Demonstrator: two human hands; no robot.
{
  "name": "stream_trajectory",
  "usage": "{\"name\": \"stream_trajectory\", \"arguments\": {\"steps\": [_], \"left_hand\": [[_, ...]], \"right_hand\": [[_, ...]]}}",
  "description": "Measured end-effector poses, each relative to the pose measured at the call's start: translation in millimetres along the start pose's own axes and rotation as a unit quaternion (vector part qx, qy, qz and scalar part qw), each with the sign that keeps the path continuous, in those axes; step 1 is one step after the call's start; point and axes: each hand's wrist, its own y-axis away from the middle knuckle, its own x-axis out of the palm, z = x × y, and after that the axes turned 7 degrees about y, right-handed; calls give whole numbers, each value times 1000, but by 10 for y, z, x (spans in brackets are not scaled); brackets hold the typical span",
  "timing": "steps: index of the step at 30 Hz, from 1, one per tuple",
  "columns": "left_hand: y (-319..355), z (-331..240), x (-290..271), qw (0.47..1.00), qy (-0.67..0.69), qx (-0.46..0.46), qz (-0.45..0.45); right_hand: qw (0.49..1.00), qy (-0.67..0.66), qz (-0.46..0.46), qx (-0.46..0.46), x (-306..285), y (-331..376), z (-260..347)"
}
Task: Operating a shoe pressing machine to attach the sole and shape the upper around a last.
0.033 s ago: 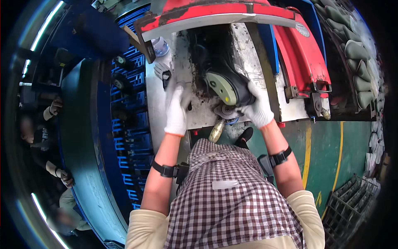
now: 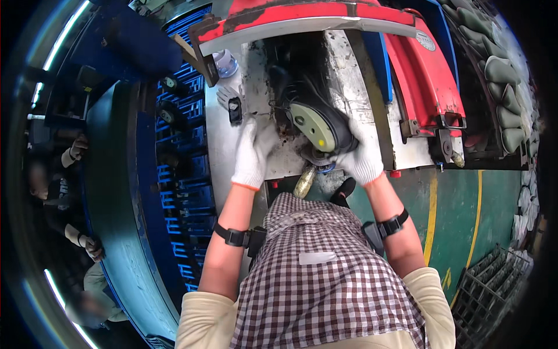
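Note:
A black shoe upper [image 2: 340, 125] sits around a pale green shoe last [image 2: 314, 129] with holes and a yellow dot on its face. My right hand [image 2: 365, 154], in a white knit glove, is closed around the near right end of the shoe. To the left of it, apart from the shoe, my left hand [image 2: 251, 157] wears a matching glove. Its fingers point away from me, the thumb side smeared by motion, and nothing shows in it. Under the shoe's near end is a round metal fitting [image 2: 314, 156], partly hidden, with a tape-wrapped handle [image 2: 304, 182] below.
A red machine frame [image 2: 302, 29] arches over the stained metal table [image 2: 221, 136]. A loose glove [image 2: 228, 96], a small black device [image 2: 235, 110] and a clear bottle [image 2: 225, 64] stand left. Grey-green lasts [image 2: 500, 70] line the right. A conveyor [image 2: 125, 232] and co-workers are left.
The shoe and last have shifted slightly right and toward me in my right hand. My left hand has moved only a little, its thumb side still blurred.

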Motion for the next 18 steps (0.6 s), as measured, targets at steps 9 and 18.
{"name": "stream_trajectory", "arguments": {"steps": [9,18], "left_hand": [[211,-67,208,967,225,-114,26],[356,-90,-138,968,223,-112,8]], "right_hand": [[950,-171,143,220,-81,268,-492],[918,-248,171,257,35,249,-698]]}}
